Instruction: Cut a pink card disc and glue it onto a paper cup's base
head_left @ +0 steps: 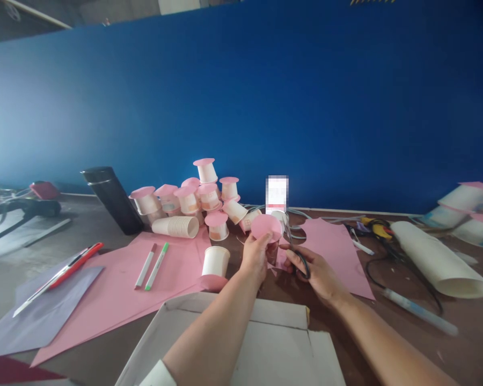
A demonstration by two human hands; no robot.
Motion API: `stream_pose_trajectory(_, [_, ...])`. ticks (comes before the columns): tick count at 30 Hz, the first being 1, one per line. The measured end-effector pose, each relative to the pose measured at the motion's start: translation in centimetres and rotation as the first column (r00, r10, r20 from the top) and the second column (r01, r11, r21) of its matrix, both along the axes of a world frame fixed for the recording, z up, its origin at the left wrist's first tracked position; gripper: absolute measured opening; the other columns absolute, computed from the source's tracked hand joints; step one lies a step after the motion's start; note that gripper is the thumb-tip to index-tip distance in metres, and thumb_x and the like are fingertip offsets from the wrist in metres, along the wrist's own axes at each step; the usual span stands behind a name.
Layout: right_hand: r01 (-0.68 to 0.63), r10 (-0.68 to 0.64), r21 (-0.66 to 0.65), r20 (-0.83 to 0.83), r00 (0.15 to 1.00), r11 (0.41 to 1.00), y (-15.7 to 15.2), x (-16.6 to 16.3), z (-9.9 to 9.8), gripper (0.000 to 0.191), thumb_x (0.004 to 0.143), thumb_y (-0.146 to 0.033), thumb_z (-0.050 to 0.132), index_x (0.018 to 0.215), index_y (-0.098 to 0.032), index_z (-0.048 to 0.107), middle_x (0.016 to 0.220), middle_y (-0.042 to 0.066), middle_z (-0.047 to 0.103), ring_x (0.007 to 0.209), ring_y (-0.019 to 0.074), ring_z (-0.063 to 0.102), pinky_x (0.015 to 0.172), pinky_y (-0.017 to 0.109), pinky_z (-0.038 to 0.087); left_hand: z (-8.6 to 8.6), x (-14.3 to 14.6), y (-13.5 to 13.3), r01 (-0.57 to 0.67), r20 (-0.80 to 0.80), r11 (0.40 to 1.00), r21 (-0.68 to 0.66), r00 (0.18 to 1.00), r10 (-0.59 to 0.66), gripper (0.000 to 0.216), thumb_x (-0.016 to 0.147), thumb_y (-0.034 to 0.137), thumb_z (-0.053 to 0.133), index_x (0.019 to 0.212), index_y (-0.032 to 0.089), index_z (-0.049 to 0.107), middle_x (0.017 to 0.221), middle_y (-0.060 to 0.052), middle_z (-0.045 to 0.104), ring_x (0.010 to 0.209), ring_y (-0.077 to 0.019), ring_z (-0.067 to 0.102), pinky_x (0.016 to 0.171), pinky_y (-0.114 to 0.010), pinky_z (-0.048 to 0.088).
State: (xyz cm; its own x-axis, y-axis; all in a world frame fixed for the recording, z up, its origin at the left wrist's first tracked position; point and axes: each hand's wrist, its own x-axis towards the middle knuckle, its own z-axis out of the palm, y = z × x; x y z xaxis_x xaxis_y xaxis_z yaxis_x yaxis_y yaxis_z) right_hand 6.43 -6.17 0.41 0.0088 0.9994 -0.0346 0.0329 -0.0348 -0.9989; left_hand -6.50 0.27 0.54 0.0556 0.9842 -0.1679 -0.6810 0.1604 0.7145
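Ideally, the left hand [257, 254] turns the pink paper disc [265, 227] while the right hand [317, 272] works the scissors [305, 264] in short snips, keeping the curve even. Beyond the white cardboard [285, 348], left fingers pinch the disc; right fingers clamp the scissors' handles. Beyond the cardboard and leftward, nested paper cups [175, 227] lie sideways, one inside another; farther left, a black flask [113, 202] hides its contents.

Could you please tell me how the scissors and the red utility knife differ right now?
The scissors are held in the right hand, while the red utility knife lies on paper, untouched. The scissors have dark finger loops; the knife has a red body. The scissors point away from the person, whereas the knife's blade points toward the lower left. Both are cutting tools.
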Motion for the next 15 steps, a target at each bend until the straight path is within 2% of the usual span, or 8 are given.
stream_pose_trajectory(9, [-0.004,0.002,-0.034,-0.053,0.999,0.999,-0.29,-0.37,0.48,0.054,0.078,-0.055,0.07,0.117,-0.019,0.067,0.071,0.0,0.059,0.054,0.0089,0.044,0.051,0.023,0.035,0.06,0.1,-0.34,0.035,-0.079,0.998,0.061,0.996,-0.03,0.034,0.058,0.025,0.079,0.085,0.012,0.063,0.071,-0.004,0.065,0.06,-0.0113,0.06,0.058,-0.022,0.046])
stream_pose_trajectory(15, [0.003,-0.003,-0.03,-0.009,1.0,1.0,-0.33,-0.37,0.62,0.056,0.077,-0.057,0.069,0.119,-0.02,0.067,0.071,0.0,0.059,0.054,0.01,0.046,0.051,0.023,0.035,-0.05,0.16,-0.4,0.038,-0.114,0.996,0.078,0.993,-0.029,0.036,0.06,0.028,0.078,0.089,0.011,0.063,0.07,-0.004,0.065,0.056,-0.0121,0.059,0.055,-0.024,0.047])
